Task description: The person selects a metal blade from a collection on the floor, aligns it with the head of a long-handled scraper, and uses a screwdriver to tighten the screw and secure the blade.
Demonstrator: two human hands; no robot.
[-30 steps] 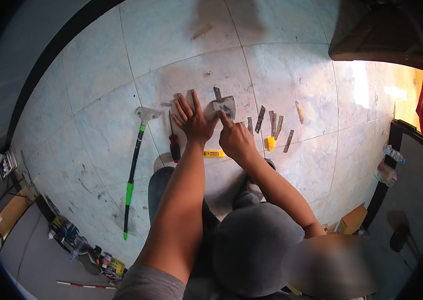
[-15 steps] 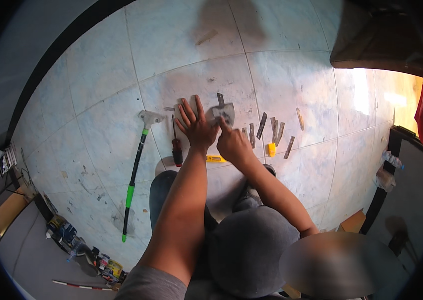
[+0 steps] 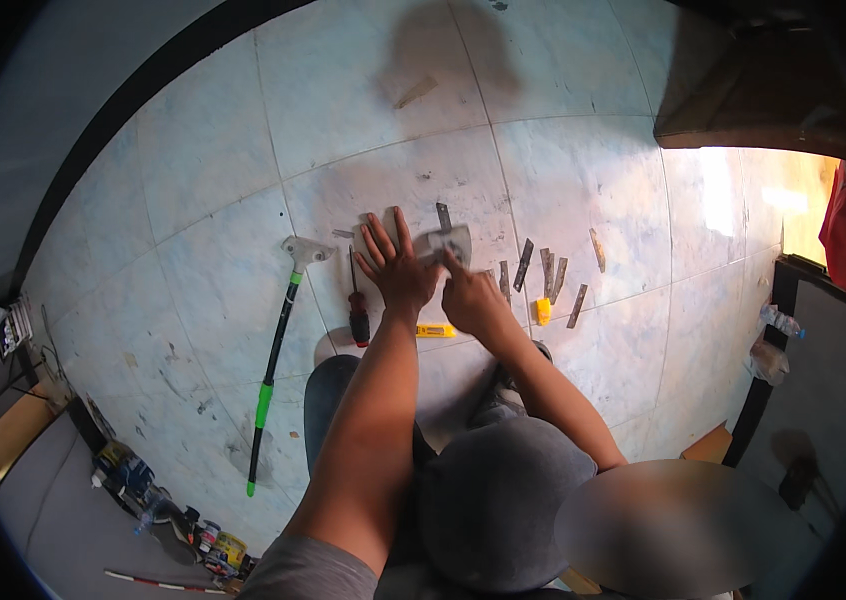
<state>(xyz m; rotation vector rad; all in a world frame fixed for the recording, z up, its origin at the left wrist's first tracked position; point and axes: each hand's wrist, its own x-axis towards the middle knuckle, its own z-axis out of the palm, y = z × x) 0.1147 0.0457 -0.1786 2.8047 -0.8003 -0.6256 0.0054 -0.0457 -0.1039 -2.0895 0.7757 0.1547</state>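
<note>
My left hand (image 3: 403, 278) lies on the tiled floor with its fingers spread, its thumb close beside a grey flared scraper (image 3: 455, 241). My right hand (image 3: 475, 302) is closed round the near end of that scraper, the index finger stretched along its blade; the handle is hidden under the palm. Beyond the scraper's wide edge a dark metal strip (image 3: 443, 214) sticks out along the floor. Left of my left hand lies a screwdriver (image 3: 358, 320) with a black and red handle. A yellow box cutter (image 3: 434, 331) rests between my wrists.
Several dark blade strips (image 3: 523, 264) and a yellow plastic piece (image 3: 543, 311) lie to the right. A long-handled scraper (image 3: 276, 370), black and green, stretches along the left. Cluttered items (image 3: 193, 530) stand at the lower left; a dark brown piece of furniture (image 3: 763, 105) is at the upper right.
The whole view has shifted, so the floor things sit slightly lower. The scraper under my right hand has turned a little and looks smeared. My left hand stays spread on the floor.
</note>
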